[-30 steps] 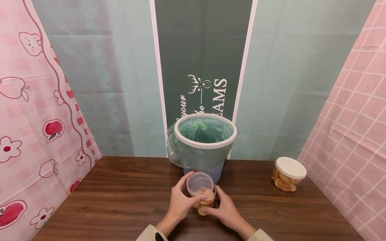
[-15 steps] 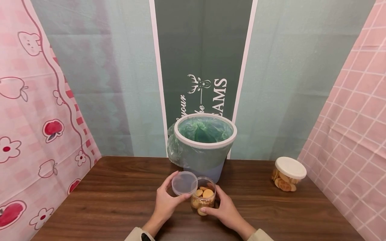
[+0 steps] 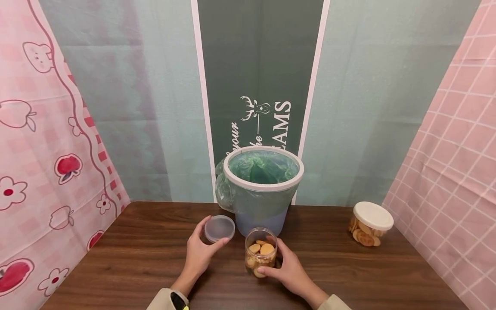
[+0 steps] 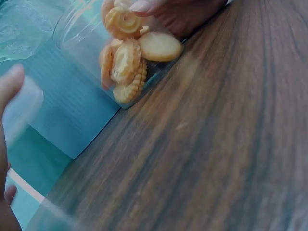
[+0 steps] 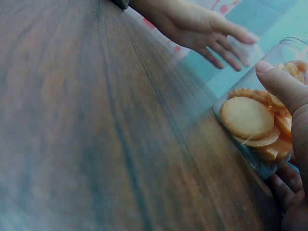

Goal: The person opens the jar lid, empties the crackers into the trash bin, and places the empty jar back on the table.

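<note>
My left hand holds a translucent round lid between thumb and fingers, left of a clear jar. The jar stands upright on the table with its top uncovered and round biscuits inside. Around the jar's right side curls my right hand, its thumb across the front. In the left wrist view, ridged and smooth biscuits show through the jar wall, and the lid is blurred beside the left hand. The right wrist view has the right thumb pressed along the jar.
A bin with a white rim and a green plastic liner stands right behind the jar. A second jar of biscuits, capped with a white lid, stands at the right. Printed cloths hang around the wooden table.
The left hand has carried the lid off from above the jar, leftward and apart from it, baring the biscuits. The right hand and jar have stayed in place.
</note>
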A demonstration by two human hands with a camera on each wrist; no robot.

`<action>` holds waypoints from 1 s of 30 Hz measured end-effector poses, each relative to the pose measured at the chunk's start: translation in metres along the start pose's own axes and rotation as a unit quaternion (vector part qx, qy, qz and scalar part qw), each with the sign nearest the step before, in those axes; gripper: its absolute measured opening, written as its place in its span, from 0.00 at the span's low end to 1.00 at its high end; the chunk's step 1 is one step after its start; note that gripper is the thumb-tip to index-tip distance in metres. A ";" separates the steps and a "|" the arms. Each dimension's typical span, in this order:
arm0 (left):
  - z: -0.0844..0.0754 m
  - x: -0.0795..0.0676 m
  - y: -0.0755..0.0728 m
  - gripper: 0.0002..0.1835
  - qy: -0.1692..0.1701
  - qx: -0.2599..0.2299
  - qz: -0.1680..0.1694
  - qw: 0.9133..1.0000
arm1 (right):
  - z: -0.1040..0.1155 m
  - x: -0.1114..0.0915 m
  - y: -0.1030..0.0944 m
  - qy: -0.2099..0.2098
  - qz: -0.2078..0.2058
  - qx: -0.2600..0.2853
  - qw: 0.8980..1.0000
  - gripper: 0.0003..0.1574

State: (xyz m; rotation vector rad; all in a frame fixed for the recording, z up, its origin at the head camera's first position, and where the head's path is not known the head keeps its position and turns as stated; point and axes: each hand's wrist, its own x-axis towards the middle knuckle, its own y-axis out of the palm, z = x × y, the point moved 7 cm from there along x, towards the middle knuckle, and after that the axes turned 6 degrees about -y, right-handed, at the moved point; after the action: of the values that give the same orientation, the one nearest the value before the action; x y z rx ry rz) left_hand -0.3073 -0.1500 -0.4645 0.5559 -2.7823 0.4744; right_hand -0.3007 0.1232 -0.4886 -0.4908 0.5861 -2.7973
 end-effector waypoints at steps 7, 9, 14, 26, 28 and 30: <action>0.012 0.003 0.002 0.49 -0.044 0.054 0.021 0.997 | -0.001 0.001 0.000 0.000 -0.001 -0.006 1.000 0.51; 0.014 0.004 0.004 0.50 -0.049 0.062 0.033 0.996 | -0.001 0.001 0.000 -0.003 -0.001 -0.006 1.000 0.51; 0.019 0.007 0.008 0.50 -0.055 0.072 0.058 0.994 | 0.000 0.001 0.000 -0.007 -0.001 -0.003 1.000 0.51; 0.022 0.009 0.013 0.52 -0.037 0.156 0.075 0.984 | -0.001 0.001 -0.002 -0.006 -0.002 -0.012 1.000 0.52; 0.024 0.010 0.014 0.53 -0.033 0.184 0.081 0.979 | -0.001 0.001 -0.002 -0.007 -0.001 -0.014 1.000 0.52; 0.025 0.009 0.016 0.53 -0.023 0.212 0.086 0.973 | -0.001 0.001 -0.001 -0.008 0.001 -0.015 1.000 0.52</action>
State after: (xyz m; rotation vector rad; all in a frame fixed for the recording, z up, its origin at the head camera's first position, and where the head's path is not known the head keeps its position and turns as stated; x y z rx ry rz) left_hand -0.3268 -0.1481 -0.4881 0.4120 -2.7916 1.1228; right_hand -0.3021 0.1245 -0.4885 -0.5182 0.6259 -2.7844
